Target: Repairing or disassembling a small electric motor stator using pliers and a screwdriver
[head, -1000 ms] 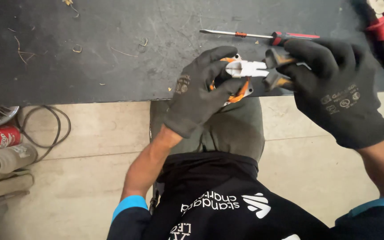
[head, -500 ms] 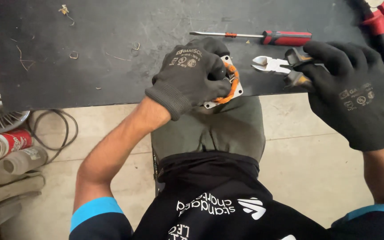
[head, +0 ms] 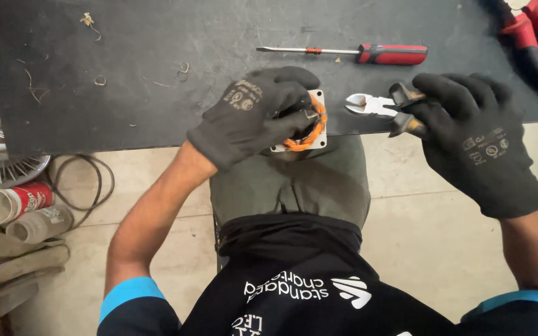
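L hand (head: 253, 118) gripped the small coil plate (head: 314, 127) by its stiff edge; light, copper windings fragile. R hand (head: 477, 140) held side cutters (head: 375, 104).

dark worktable (head: 157, 74) above pale tiled floor (head: 437, 242).

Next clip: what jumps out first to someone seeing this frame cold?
Two dark work gloves at the edge of a black bench: the left hand grips a small square plate wound with orange coil, while the right hand holds side cutters pointed toward it, jaws slightly apart. Behind them a red-handled screwdriver lies on the bench, and red pliers sit at the top right corner.
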